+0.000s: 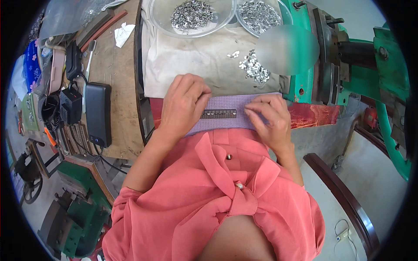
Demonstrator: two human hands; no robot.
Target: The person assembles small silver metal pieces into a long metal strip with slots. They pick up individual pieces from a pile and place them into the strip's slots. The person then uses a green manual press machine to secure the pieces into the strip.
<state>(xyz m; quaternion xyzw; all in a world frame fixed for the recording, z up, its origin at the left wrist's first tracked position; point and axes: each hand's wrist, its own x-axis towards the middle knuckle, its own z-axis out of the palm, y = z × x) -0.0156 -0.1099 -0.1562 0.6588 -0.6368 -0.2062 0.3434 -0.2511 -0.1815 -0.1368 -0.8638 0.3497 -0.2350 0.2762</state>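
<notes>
A narrow dark metal strip (pixel 219 114) with a row of slots, small shiny pieces along it, lies on a purple checked cloth (pixel 226 102) in front of me. My left hand (pixel 185 101) is bent over the strip's left end, fingers curled and pressed together; whatever they hold is hidden. Just off the right end, my right hand (pixel 271 116) has thumb and forefinger drawn into a pinch, and I cannot make out anything between them. Beyond the hands, a loose pile of small flat silvery pieces (pixel 253 68) lies on a pale cloth (pixel 183 61).
Two clear bowls, one wide (pixel 159 25) and one smaller (pixel 285 13), hold many small metal parts at the back. A green machine (pixel 300 89) stands right. Left, a wooden table (pixel 117 87) carries a black power box (pixel 99 114), a brush (pixel 90 56) and cables.
</notes>
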